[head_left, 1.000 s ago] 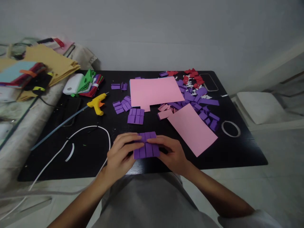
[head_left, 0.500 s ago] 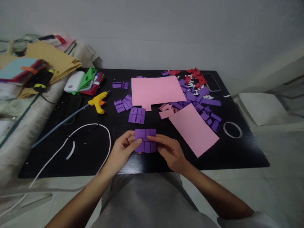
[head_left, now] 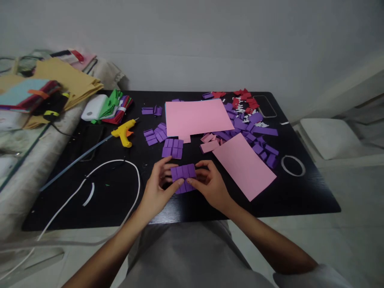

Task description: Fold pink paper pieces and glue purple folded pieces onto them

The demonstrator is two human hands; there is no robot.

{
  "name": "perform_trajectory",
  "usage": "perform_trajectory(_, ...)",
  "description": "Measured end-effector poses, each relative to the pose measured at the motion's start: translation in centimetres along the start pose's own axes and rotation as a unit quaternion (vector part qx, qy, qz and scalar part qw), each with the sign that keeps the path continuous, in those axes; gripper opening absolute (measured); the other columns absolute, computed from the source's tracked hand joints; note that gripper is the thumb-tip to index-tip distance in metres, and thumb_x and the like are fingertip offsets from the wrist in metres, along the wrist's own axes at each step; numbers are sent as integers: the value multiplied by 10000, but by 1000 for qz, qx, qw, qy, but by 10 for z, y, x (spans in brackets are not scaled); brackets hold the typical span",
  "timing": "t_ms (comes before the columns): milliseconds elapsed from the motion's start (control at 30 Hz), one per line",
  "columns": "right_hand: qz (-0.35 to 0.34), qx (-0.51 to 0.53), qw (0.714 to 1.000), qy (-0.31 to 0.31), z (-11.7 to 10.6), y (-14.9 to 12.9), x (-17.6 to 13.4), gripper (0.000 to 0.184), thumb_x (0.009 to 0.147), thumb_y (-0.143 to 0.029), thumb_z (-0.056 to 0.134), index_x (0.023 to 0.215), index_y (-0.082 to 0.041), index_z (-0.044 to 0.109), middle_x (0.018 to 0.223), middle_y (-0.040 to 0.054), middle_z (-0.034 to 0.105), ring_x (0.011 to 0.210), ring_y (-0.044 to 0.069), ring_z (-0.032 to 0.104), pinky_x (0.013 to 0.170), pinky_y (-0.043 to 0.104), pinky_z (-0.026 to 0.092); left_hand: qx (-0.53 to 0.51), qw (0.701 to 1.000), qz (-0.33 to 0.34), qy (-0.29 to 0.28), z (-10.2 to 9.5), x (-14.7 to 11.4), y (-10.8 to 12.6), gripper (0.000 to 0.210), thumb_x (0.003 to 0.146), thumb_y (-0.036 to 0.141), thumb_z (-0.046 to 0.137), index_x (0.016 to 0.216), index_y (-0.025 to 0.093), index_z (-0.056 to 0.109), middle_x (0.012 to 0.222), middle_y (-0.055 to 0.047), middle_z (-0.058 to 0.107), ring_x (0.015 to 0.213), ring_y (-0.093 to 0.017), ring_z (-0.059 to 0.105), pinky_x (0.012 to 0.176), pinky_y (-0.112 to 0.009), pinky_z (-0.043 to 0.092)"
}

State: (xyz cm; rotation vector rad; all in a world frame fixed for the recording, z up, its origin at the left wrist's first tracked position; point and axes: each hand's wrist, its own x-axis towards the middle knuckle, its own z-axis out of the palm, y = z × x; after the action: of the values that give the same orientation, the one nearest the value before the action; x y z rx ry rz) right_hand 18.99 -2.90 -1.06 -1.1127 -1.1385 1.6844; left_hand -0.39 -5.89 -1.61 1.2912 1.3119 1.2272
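Note:
Between my hands, just above the near edge of the table, is a purple folded-paper piece [head_left: 183,171] marked off into small panels. My left hand [head_left: 160,184] grips its left side, thumb on top and fingers behind. On the right side my right hand [head_left: 210,185] holds it too, its thumb pressed on the middle seam. Just beyond lies a similar purple paper piece [head_left: 172,148], flat on the black table [head_left: 162,214]. More creased purple pieces [head_left: 155,134] rest to its left. A pink sheet [head_left: 244,168] lies to the right of my right hand.
A yellow glue gun [head_left: 122,133] with a long glue stick lies at left, near a looping white cable [head_left: 138,180]. Another pink sheet [head_left: 198,117] is at the back. Purple scraps [head_left: 255,130], red scraps [head_left: 247,98] and a tape ring [head_left: 293,165] lie at right.
The purple paper piece has tilted slightly in my hands. My right thumb has moved down to the seam and my right fingers have shifted behind the edge.

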Motion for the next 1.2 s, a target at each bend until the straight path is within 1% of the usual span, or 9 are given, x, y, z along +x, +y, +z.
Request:
perform_trajectory(67,-7,-28,999,-35,-2,-5,5,388,781,-274,860,1067,-251,600,942,-2,776,876,170,745,804,319,582,81,995,57,-21,-5,1,3,611,883,321,805,1431,323,534,1374,-72,617,1146,-203,663,959,-361,558)
perform_trajectory(200,-34,-62,994,-83,-7,-15,13,240,832,-299,823,1046,-237,732,1037,21,782,993,184,740,922,352,576,173,980,74,-59,-10,1,9,434,890,343,802,1294,284,653,1204,-56,675,1013,-193,665,907,-362,561)
perform_trajectory(300,-21,-59,995,-72,-9,-18,16,259,852,-339,808,1086,-245,753,1027,21,788,998,188,743,949,370,578,120,991,-9,-64,-7,1,7,484,851,393,833,1278,255,649,1041,-42,694,885,-187,675,800,-340,576)
perform_trajectory(433,9,-35,999,-39,-8,-13,15,321,869,-404,782,1133,-240,705,984,25,778,972,190,748,930,378,591,-14,994,-90,-57,-4,4,4,505,810,394,852,1237,221,644,1061,-44,681,865,-162,680,806,-320,583)
perform_trajectory(600,-49,-101,992,48,1,-7,3,587,807,-428,837,1298,-247,571,1225,86,702,976,206,731,808,371,630,-36,996,-84,-2,-3,6,8,480,831,360,824,1250,222,637,1056,-30,658,832,-130,655,767,-276,573)
perform_trajectory(700,-94,-180,978,39,7,-9,-4,738,758,-352,886,1402,-274,534,1335,97,655,1041,223,712,801,372,639,1,998,-70,9,-1,4,11,452,859,352,803,1264,234,641,1061,-31,657,843,-134,650,746,-264,564)
perform_trajectory(900,-65,-174,982,-14,8,-12,0,623,776,-260,850,1351,-293,614,1229,52,722,1023,211,722,811,357,635,23,998,-60,3,1,1,11,437,889,371,776,1285,240,645,1066,-32,652,841,-137,654,753,-269,566)
perform_trajectory(1033,-52,-158,986,-1,6,-10,2,575,773,-238,817,1308,-266,607,1107,42,732,988,206,730,777,341,633,37,997,-64,8,-2,1,10,443,885,376,782,1284,239,646,1055,-26,647,832,-131,646,745,-260,562)
perform_trajectory(1200,-44,-163,986,19,8,-11,0,550,781,-237,786,1287,-249,569,1157,62,702,973,199,731,728,318,633,51,996,-64,25,-3,1,12,429,877,382,787,1252,234,641,1044,-18,637,817,-126,625,727,-250,551)
